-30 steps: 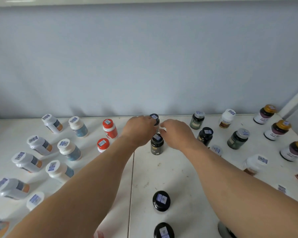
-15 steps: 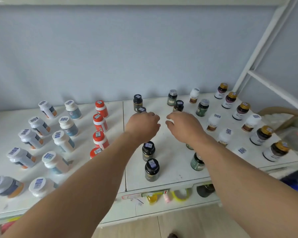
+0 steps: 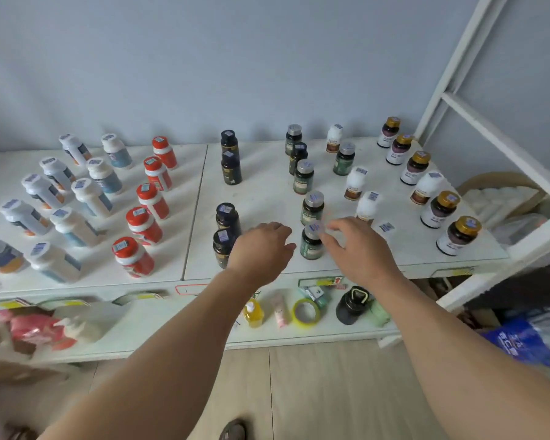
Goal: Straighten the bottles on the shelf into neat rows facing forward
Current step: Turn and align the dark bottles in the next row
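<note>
Both hands pulled back twd shelf front: left hand loose, empty; right hand fingertips on green bottle cap.

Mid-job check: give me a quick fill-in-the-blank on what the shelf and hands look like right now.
1. The column of bottles nearest the shelf's seam on its left panel has ____ caps.
2. The rightmost column of bottles mostly has ____ caps.
3. The right hand's fingers reach the cap of a ____ bottle.
4. The left hand holds ____.

Missing words: red; gold; green; nothing
</note>
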A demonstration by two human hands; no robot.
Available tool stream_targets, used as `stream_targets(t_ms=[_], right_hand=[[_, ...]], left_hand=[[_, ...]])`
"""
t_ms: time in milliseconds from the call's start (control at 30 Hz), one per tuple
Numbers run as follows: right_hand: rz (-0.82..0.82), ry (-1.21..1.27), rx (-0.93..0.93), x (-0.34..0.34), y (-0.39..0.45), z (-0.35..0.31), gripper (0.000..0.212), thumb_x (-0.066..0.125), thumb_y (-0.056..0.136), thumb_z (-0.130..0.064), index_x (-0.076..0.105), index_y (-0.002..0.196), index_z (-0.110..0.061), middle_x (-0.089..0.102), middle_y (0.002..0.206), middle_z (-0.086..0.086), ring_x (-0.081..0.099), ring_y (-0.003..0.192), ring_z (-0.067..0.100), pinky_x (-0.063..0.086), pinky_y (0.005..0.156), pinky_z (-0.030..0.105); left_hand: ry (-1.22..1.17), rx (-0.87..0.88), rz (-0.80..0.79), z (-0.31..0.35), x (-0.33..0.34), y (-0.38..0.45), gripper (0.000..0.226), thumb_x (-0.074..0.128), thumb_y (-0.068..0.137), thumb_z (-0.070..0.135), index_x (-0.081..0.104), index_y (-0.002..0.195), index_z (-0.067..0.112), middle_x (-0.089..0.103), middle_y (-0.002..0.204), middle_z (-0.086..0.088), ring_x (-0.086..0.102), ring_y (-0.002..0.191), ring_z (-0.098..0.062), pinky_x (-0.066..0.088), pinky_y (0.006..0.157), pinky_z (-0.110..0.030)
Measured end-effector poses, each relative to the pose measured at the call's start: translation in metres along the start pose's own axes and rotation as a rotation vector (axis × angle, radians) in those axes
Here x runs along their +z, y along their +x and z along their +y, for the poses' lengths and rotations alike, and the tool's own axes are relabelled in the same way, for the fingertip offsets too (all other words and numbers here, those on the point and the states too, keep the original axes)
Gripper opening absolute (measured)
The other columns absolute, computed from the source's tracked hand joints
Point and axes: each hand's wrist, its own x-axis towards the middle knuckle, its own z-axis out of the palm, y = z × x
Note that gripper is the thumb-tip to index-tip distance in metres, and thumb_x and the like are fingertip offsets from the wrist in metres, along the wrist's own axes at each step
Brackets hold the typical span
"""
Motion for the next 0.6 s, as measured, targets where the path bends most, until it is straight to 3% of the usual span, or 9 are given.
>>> stream_targets(t_ms=[133,233,367,467,600], right_hand=[[-0.204,-0.017,0.01,0.027,-0.027,0.044,0.047,0.058,0.093,-0.046,0.054,0.132,-0.019,0.054,0.136,-0.002,0.05,0.124,0.02,0.039,0.098,0.033],[-0.247,-0.035,-0.01,0.046,-0.033,0.068,0.054,0.064,0.09,-0.044,0.053,0.135,-0.017,0.05,0.142,-0.002,0.046,0.128,0.02,0.035,0.103,0.031],[-0.119,-0.09,-0.1,0.073,-0.027,0.09,0.057,0.077,0.077,-0.044,0.066,0.122,-0.011,0.059,0.13,0.003,0.054,0.118,0.027,0.04,0.101,0.039],[0.004,-0.074,-0.128,0.088,-0.024,0.099,0.05,0.084,0.07,-0.039,0.07,0.109,-0.011,0.063,0.115,0.004,0.058,0.105,0.03,0.045,0.093,0.043],[0.088,-0.051,-0.177,0.095,-0.023,0.107,0.039,0.084,0.072,-0.026,0.07,0.106,-0.012,0.064,0.111,0.004,0.056,0.099,0.032,0.044,0.089,0.041]], left_hand=[[-0.05,-0.067,-0.059,0.02,0.042,-0.027,0.044,0.049,0.095,0.041,0.052,0.131,0.016,0.054,0.133,0.002,0.046,0.125,-0.02,0.04,0.095,-0.034],[-0.078,-0.089,-0.058,0.024,0.071,-0.035,0.051,0.053,0.094,0.043,0.048,0.136,0.015,0.048,0.14,0.0,0.04,0.131,-0.019,0.033,0.105,-0.033],[-0.062,-0.106,0.009,0.023,0.106,-0.032,0.06,0.055,0.09,0.051,0.048,0.138,0.016,0.043,0.146,0.0,0.033,0.137,-0.02,0.026,0.111,-0.033],[-0.053,-0.107,0.114,0.022,0.125,-0.03,0.06,0.061,0.085,0.053,0.056,0.129,0.012,0.051,0.139,-0.004,0.041,0.133,-0.025,0.033,0.109,-0.038],[-0.062,-0.086,0.247,0.017,0.14,-0.031,0.049,0.069,0.083,0.042,0.063,0.121,0.01,0.059,0.13,-0.007,0.052,0.124,-0.029,0.041,0.102,-0.041]])
